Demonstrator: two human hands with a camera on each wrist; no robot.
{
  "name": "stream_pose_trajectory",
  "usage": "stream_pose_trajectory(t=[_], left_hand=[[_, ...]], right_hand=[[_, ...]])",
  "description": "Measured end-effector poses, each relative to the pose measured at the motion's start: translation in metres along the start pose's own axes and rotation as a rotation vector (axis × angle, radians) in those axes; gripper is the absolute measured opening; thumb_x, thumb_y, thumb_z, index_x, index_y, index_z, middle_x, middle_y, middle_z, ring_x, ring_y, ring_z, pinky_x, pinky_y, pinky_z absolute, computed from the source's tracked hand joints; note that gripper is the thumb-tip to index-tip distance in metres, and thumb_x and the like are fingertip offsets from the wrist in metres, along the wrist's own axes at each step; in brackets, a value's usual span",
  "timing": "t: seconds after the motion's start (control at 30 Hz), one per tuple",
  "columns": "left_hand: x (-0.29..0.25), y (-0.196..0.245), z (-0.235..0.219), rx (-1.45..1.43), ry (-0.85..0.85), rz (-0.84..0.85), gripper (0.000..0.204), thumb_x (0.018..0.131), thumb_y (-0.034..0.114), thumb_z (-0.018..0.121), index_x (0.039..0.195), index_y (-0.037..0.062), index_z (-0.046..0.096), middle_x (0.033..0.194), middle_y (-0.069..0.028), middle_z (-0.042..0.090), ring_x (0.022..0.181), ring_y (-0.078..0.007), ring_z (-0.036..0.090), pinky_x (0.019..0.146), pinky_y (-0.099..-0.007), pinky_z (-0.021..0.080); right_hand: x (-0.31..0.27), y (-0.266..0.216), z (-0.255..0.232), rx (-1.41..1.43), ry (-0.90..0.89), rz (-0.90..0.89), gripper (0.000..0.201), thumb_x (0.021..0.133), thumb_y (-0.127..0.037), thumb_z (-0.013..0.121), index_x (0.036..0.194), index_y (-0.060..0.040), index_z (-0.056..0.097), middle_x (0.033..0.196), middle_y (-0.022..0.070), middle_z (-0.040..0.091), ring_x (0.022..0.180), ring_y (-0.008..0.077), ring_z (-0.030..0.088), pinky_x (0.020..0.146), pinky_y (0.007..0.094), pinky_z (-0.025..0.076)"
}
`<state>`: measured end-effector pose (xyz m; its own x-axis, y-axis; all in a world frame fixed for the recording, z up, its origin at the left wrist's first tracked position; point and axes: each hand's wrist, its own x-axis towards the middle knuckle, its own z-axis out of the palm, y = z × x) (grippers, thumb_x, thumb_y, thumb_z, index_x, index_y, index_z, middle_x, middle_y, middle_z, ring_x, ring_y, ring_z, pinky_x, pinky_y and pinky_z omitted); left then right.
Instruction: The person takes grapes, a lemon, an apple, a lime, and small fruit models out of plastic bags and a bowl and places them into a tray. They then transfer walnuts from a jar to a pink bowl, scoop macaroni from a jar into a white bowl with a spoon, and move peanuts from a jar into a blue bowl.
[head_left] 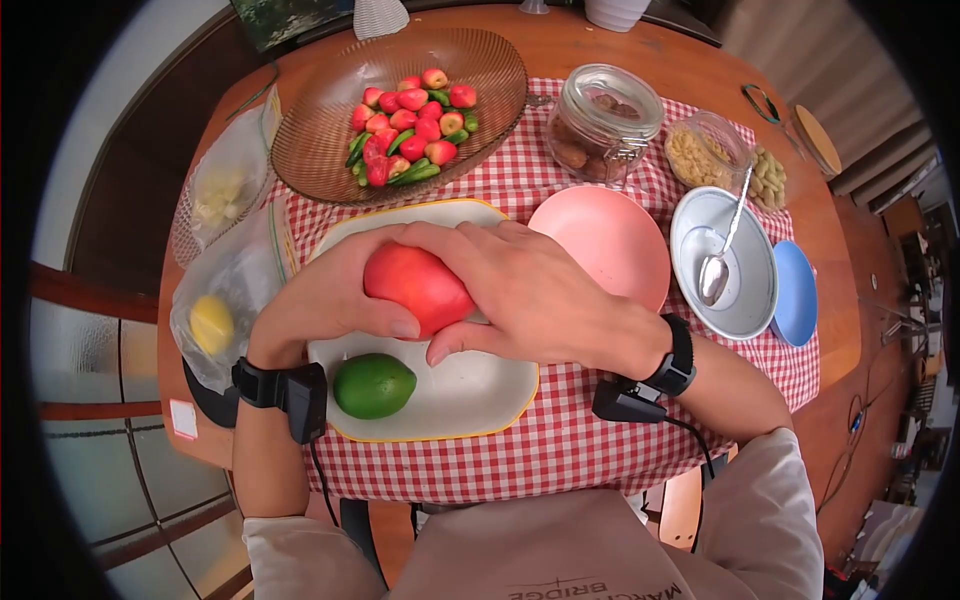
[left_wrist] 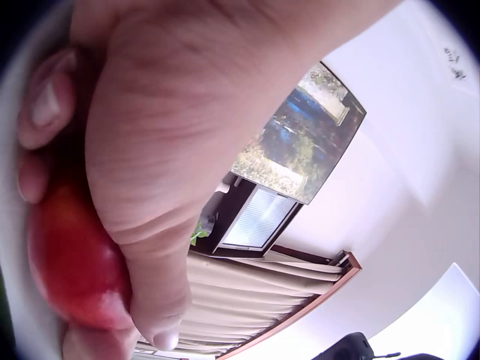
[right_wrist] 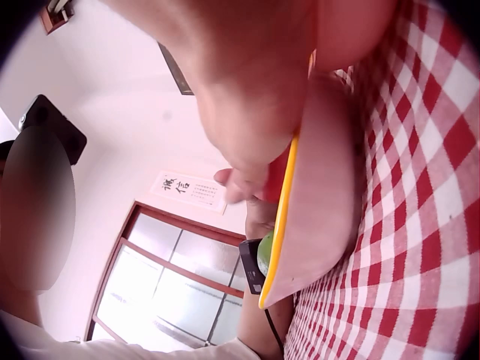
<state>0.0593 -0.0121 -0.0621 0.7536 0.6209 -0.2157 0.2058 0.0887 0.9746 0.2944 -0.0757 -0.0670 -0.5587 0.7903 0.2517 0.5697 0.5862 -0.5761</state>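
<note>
A glossy red mango (head_left: 415,288) is held between both hands over a white dish with a yellow rim (head_left: 490,402). My left hand (head_left: 325,292) grips its left side, thumb along the near face. From the right, my right hand (head_left: 530,285) wraps its fingers over the top, with the thumb at the lower edge. In the left wrist view the mango (left_wrist: 75,255) shows under the left thumb. A smooth green fruit (head_left: 374,386) lies in the dish, just below the hands. The right wrist view shows the dish's side (right_wrist: 319,202), with the right hand (right_wrist: 240,105) above it.
Behind stand an amber ribbed bowl (head_left: 300,150) of small red fruits and green vegetables, and a lidded jar (head_left: 604,125). To the right are a pink plate (head_left: 605,240), a white bowl (head_left: 735,300) with a spoon, and a blue plate (head_left: 796,295). Plastic bags (head_left: 250,265) lie left.
</note>
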Motion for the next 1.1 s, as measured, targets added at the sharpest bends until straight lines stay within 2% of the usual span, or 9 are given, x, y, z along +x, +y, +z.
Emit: stream_pose_trajectory(t=[0.13, 0.23, 0.5, 0.6, 0.67, 0.77, 0.83, 0.93, 1.1], left_hand=[[0.002, 0.009, 0.007, 0.179, -0.057, 0.043, 0.101, 0.051, 0.028, 0.1, 0.137, 0.0033, 0.054, 0.129, -0.0083, 0.062, 0.119, -0.0192, 0.06, 0.105, -0.0347, 0.048], [0.003, 0.002, 0.009, 0.322, -0.016, 0.108, 0.096, 0.058, 0.028, 0.098, 0.139, 0.0025, 0.052, 0.125, -0.0098, 0.065, 0.117, -0.0227, 0.062, 0.105, -0.0363, 0.048], [0.003, -0.009, -0.001, 0.149, -0.079, 0.063, 0.084, 0.064, 0.018, 0.096, 0.135, 0.0027, 0.055, 0.114, -0.0059, 0.067, 0.089, -0.0125, 0.068, 0.056, -0.0244, 0.058], [0.0, -0.003, 0.001, 0.086, -0.082, -0.067, 0.082, 0.065, 0.023, 0.096, 0.134, 0.002, 0.056, 0.116, -0.0073, 0.067, 0.096, -0.0148, 0.068, 0.072, -0.0289, 0.06], [0.003, -0.003, 0.006, 0.252, -0.03, 0.138, 0.083, 0.065, 0.027, 0.095, 0.134, 0.002, 0.056, 0.119, -0.0093, 0.067, 0.106, -0.0179, 0.066, 0.09, -0.0331, 0.057], [0.004, -0.002, 0.009, 0.198, -0.02, 0.15, 0.084, 0.065, 0.029, 0.095, 0.135, 0.0014, 0.056, 0.123, -0.0109, 0.066, 0.113, -0.0206, 0.064, 0.101, -0.0351, 0.05], [0.004, -0.002, 0.006, 0.26, -0.034, 0.127, 0.093, 0.059, 0.032, 0.097, 0.136, 0.0016, 0.055, 0.125, -0.0102, 0.065, 0.116, -0.0203, 0.062, 0.102, -0.035, 0.049], [0.003, 0.003, 0.003, 0.359, -0.082, 0.108, 0.104, 0.054, 0.037, 0.1, 0.139, 0.0016, 0.052, 0.129, -0.0102, 0.062, 0.119, -0.0205, 0.06, 0.104, -0.035, 0.047], [0.0, -0.008, -0.005, 0.166, -0.095, 0.052, 0.101, 0.055, 0.037, 0.1, 0.137, 0.0013, 0.055, 0.13, -0.0106, 0.061, 0.121, -0.0213, 0.059, 0.105, -0.0346, 0.046]], right_hand=[[0.001, 0.009, 0.009, 0.047, 0.112, -0.057, 0.067, 0.09, -0.042, 0.071, 0.142, -0.0079, 0.046, 0.095, 0.0194, 0.066, 0.09, 0.0408, 0.066, 0.083, 0.0487, 0.054], [0.001, 0.001, 0.015, 0.075, 0.272, 0.006, 0.059, 0.092, -0.037, 0.07, 0.137, -0.0045, 0.049, 0.102, 0.0188, 0.067, 0.091, 0.0389, 0.067, 0.081, 0.0492, 0.054], [0.005, -0.003, 0.008, 0.15, 0.244, -0.176, 0.063, 0.086, -0.016, 0.078, 0.14, -0.0034, 0.047, 0.134, 0.0184, 0.055, 0.118, 0.0373, 0.055, 0.103, 0.0444, 0.045], [0.006, -0.002, 0.009, 0.22, 0.221, -0.261, 0.064, 0.085, -0.017, 0.079, 0.14, -0.0042, 0.048, 0.134, 0.0176, 0.053, 0.12, 0.0368, 0.053, 0.105, 0.0442, 0.044], [0.005, -0.004, 0.011, 0.262, 0.233, -0.27, 0.064, 0.086, -0.02, 0.079, 0.14, -0.0045, 0.048, 0.134, 0.0178, 0.052, 0.12, 0.0369, 0.054, 0.103, 0.0443, 0.045], [0.002, -0.015, 0.012, 0.162, 0.272, 0.039, 0.064, 0.087, -0.026, 0.078, 0.14, -0.0044, 0.047, 0.132, 0.0188, 0.052, 0.12, 0.0379, 0.055, 0.1, 0.0445, 0.049], [0.004, -0.022, 0.004, 0.15, 0.013, 0.26, 0.063, 0.089, -0.031, 0.076, 0.139, -0.0037, 0.048, 0.13, 0.0198, 0.052, 0.12, 0.0391, 0.056, 0.097, 0.0446, 0.051], [0.004, -0.027, 0.003, 0.15, -0.055, 0.266, 0.062, 0.086, -0.025, 0.077, 0.138, -0.0044, 0.05, 0.132, 0.0195, 0.051, 0.119, 0.039, 0.057, 0.097, 0.0439, 0.052], [0.002, -0.011, 0.013, 0.085, 0.158, -0.148, 0.06, 0.081, -0.013, 0.075, 0.136, -0.0049, 0.053, 0.137, 0.0194, 0.048, 0.121, 0.042, 0.054, 0.1, 0.0472, 0.05]])
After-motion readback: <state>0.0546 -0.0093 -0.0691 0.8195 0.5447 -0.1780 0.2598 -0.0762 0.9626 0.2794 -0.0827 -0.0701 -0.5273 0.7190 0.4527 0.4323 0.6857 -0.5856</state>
